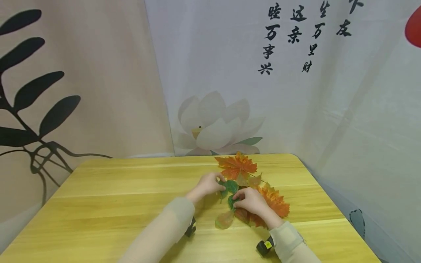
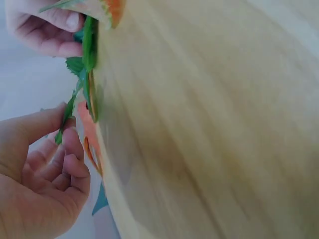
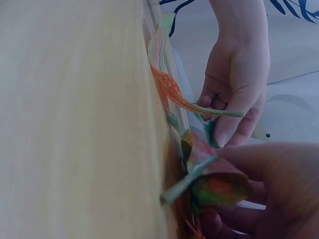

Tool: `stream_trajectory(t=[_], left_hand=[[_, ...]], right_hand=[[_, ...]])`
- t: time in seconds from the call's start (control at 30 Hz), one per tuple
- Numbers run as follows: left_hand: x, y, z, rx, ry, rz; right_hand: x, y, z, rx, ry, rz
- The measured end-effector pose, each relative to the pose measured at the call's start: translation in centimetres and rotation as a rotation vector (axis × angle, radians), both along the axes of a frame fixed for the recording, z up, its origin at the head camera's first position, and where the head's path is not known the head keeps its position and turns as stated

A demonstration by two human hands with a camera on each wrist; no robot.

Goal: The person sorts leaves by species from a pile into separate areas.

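Leaves are lying in a loose bunch right of centre in the frame, on the yellow worktop, with green ones sitting between the two hands. The left hand is spanning the near left of the bunch, its grip pinching a green leaf between thumb and fingers. The right hand is lying just lower and to the right, its grip pinching another green leaf. An orange leaf is spreading above the hands, a second orange leaf is showing to the right of the right hand, and a pale leaf is hanging below. Tearing is looking like the main risk: both grips are holding thin leaves close together, so pulling apart too hard could be ripping a blade or plucking it from its stalk. Slipping is another, since each pinch seems to be taking only a little of the leaf. Snagging is also possible, because the leaves are overlapping and one tug could be dragging the orange ones along. The right sleeve is lying near the lower leaves, so a sweep of that arm could be catching them.
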State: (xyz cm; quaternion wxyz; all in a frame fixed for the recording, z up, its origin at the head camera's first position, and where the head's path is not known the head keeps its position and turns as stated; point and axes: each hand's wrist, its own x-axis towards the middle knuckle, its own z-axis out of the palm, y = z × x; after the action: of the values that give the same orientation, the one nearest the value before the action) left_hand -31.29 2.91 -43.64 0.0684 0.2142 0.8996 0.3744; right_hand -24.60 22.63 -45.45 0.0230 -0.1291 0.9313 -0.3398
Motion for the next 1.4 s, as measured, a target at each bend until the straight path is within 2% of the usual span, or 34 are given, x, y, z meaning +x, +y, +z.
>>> stream_trajectory(t=[0.27,0.37,0.6,0.8,0.93,1.17,1.3,1.4], left_hand=[[-0.5,-2.2,0.8,0.116,-0.076,0.011],[-0.5,-3.7,1.0,0.178,-0.076,0.025],[-0.6,-7.8,1.1,0.296,-0.1,0.11],[-1.1,-11.4,0.2,0.261,-0.084,0.157],[-1.3,-13.6,-0.2,0.232,-0.059,0.16],[-1.4,-18.0,-0.2,0.196,-0.016,0.127],[-1.6,-21.3,-0.2,0.217,-0.013,0.131],[-1.6,-23.9,0.1,0.249,-0.036,0.158]], right_hand=[[-0.2,-0.3,0.0,-0.03,-0.01,-0.005],[-0.2,-0.4,-0.1,-0.03,-0.008,-0.007],[-0.2,-0.6,-0.1,-0.039,-0.007,-0.008],[0.0,-0.4,-0.2,-0.043,-0.006,-0.018],[0.3,-0.2,0.0,-0.048,-0.007,-0.015],[0.5,-0.2,0.2,-0.046,-0.017,-0.021],[0.4,-0.2,0.3,-0.044,-0.013,-0.027],[0.4,-0.2,0.3,-0.049,-0.015,-0.026]])
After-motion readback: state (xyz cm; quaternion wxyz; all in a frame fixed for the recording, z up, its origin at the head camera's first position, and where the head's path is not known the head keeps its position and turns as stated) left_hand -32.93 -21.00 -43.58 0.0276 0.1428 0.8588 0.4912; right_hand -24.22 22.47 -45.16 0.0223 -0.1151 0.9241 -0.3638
